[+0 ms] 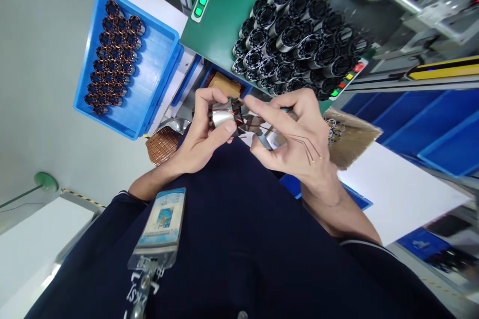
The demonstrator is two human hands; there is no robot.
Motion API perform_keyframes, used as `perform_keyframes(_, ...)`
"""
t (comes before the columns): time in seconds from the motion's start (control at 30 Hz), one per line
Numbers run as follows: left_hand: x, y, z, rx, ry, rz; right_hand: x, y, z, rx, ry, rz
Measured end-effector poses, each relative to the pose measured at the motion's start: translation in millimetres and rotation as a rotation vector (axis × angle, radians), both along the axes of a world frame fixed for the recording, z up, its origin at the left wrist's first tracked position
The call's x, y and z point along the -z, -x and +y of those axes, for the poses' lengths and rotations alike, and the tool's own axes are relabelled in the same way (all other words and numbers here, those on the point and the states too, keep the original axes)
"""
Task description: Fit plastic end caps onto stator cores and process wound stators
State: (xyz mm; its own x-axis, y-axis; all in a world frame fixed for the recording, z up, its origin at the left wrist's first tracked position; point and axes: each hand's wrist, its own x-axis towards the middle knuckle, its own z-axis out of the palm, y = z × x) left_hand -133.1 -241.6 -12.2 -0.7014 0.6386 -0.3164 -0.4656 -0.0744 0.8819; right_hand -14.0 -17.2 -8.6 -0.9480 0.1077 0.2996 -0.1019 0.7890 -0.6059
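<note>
While the left hand (202, 129) clamps a wound stator (224, 117) at chest height, the right hand (295, 132) pinches its copper wires (307, 147); blue tray (157, 84) edge near left, stacked black stators (299, 40) beyond.

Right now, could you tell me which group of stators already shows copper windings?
The stators in the blue tray, far left; those stacked on the green bench look bare black.
</note>
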Motion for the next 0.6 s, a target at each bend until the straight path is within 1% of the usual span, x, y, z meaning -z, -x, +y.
perform_keyframes(0.13, 5.5, -1, -3, 0.034, -0.080, 0.046, -5.3, -7, -2, -0.015, 0.026, -0.083)
perform_keyframes(0.23, 7.4, -3, 0, 0.012, -0.104, 0.058, -7.4, -10, -3, -0.035, 0.086, -0.105)
perform_keyframes(0.33, 2.7, -6, 6, -0.004, -0.095, -0.045, -7.9, -10, -6, -0.044, 0.203, -0.115)
perform_keyframes(0.43, -4.7, -8, 13, 0.000, -0.149, -0.158, -6.4, -9, -10, -0.008, 0.290, -0.145)
perform_keyframes(0.5, -7.0, -8, 17, -0.010, -0.161, -0.183, -4.2, -9, -13, 0.013, 0.272, -0.135)
perform_keyframes(0.6, -4.8, -10, 19, -0.012, -0.100, -0.161, -1.0, -11, -14, 0.028, 0.182, -0.141)
